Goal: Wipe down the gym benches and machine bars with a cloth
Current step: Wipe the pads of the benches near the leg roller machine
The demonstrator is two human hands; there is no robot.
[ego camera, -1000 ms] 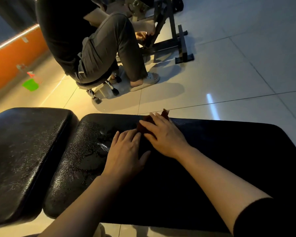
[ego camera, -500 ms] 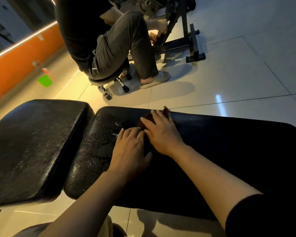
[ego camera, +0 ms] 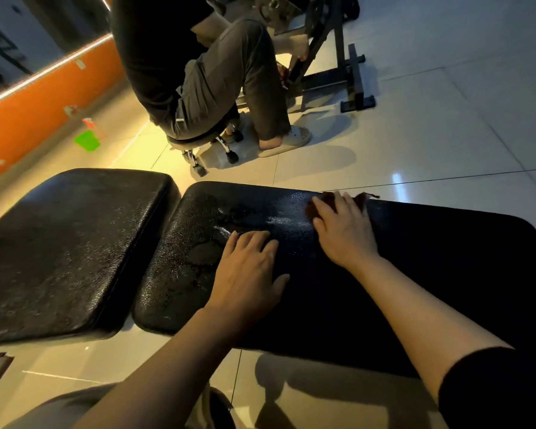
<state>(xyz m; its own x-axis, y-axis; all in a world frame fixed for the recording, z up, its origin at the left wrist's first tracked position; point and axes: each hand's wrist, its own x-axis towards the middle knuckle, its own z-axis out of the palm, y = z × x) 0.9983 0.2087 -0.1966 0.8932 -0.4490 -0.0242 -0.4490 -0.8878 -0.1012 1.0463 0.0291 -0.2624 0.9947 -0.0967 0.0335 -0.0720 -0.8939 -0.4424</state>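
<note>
The right hand (ego camera: pixel 342 232) has slid away from the left since a moment ago, carrying the dark reddish-brown cloth (ego camera: pixel 328 203) toward the far edge of the black textured vinyl bench pad (ego camera: pixel 430 274). Its fingers lie flat and spread over the cloth, pressing rather than clutching, so that the grip is a flat-palmed press; only the frayed corners of the cloth show beyond the fingertips. The left hand (ego camera: pixel 248 274) rests open on the same pad, fingers straight, holding nothing and steadying the tabletop. Between the two hands a wet sheen (ego camera: pixel 279 222) now lies exposed on the vinyl, which suggests the stroke has covered the near-left part and is working rightward; the long dark stretch toward the right appears not yet wiped, though the dim light there makes this hard to judge. The second black padded seat section (ego camera: pixel 62 249) on the left shows a dull speckled surface.

As for containers, a small green bucket (ego camera: pixel 88 140) stands on the tiled floor (ego camera: pixel 446 125) by the orange wall band (ego camera: pixel 37 109); its contents cannot be made out. Another person on a wheeled stool (ego camera: pixel 205 144) works at a black machine frame (ego camera: pixel 347 78) beyond.
</note>
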